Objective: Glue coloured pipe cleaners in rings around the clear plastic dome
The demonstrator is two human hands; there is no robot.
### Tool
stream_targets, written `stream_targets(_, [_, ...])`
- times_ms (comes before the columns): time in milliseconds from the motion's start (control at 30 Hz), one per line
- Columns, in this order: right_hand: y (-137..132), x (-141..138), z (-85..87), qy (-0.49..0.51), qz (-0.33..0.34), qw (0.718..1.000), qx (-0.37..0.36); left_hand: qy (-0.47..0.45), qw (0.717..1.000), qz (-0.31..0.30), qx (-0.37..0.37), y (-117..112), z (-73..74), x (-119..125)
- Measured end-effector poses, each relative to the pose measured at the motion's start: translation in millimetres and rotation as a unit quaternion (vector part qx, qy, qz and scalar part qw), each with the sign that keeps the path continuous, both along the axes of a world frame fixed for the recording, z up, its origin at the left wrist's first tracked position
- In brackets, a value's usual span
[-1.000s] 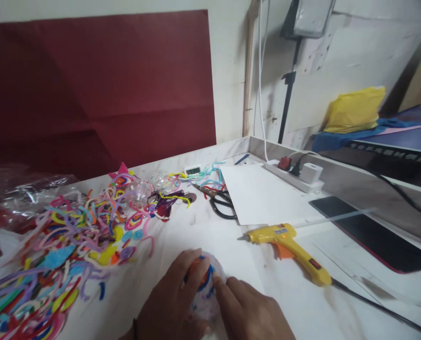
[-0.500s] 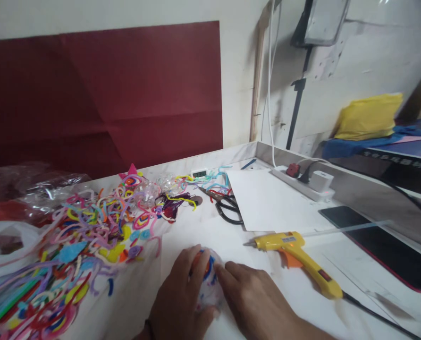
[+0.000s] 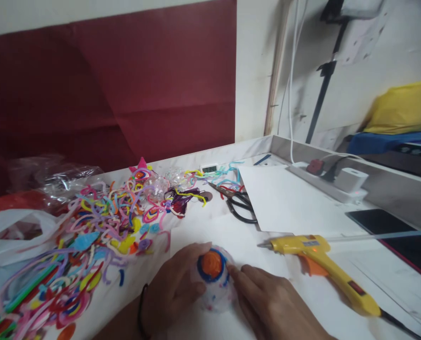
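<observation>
Between my hands, on white paper (image 3: 185, 233), is a clear rounded plastic piece (image 3: 217, 300) with small coloured specks. It carries an orange coil (image 3: 211, 264) ringed in blue on its top side. My left hand (image 3: 175, 285) curves round its left side, with the thumb across the front and the fingers behind. On the right side, my right hand (image 3: 270, 300) presses its bunched fingertips against the blue rim. To the right of my hands lies a yellow hot glue gun (image 3: 322, 262), its nozzle pointing left and a glue stick in its back.
A heap of coloured pipe cleaners (image 3: 107, 217) covers the left side, beside a white plastic bag (image 3: 5, 245). Black-handled scissors (image 3: 242, 208) lie behind my hands. A power strip (image 3: 331, 182), white card (image 3: 288, 203) and dark phone (image 3: 405, 245) are at the right.
My left fingers have slid off the top to the left side, uncovering the orange coil. My right hand stays at the right side. The view has turned slightly left.
</observation>
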State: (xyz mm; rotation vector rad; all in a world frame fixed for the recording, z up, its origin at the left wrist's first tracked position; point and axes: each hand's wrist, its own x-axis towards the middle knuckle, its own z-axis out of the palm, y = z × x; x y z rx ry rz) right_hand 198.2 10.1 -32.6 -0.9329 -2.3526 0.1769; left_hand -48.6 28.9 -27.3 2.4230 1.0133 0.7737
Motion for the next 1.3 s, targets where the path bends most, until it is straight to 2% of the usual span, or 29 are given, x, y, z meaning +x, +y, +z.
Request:
stream_targets(233, [3,3,3.0,0.017,-0.012,0.999,-0.025,-0.047,0.998,0.047,0.018,-10,-5.5,19])
stream_targets(333, [4,6,6.8,0.031,-0.019,0.998,-0.042,-0.031,0.997,0.060,0.042,-14,-5.3,27])
stream_targets(567, [6,7,12.7,0.037,-0.017,0.993,-0.107,0.052,0.986,0.041,0.153,-14,-0.3,29])
stream_targets(867, [3,6,14.1,0.063,-0.047,0.989,-0.129,0.109,0.966,-0.002,0.232,-7,1.8,26])
stream_targets(1000, [1,5,14.6,0.075,-0.046,0.991,-0.103,0.121,0.961,-0.004,0.249,-6,2.8,28])
stream_targets(1133, [0,3,15.4,0.108,-0.034,0.989,-0.094,0.126,0.959,-0.033,0.254,-3,2.2,30])
stream_targets(1300, [-2,2,11.7,0.125,-0.038,0.983,-0.131,0.111,0.961,-0.038,0.252,-3,1.8,31])
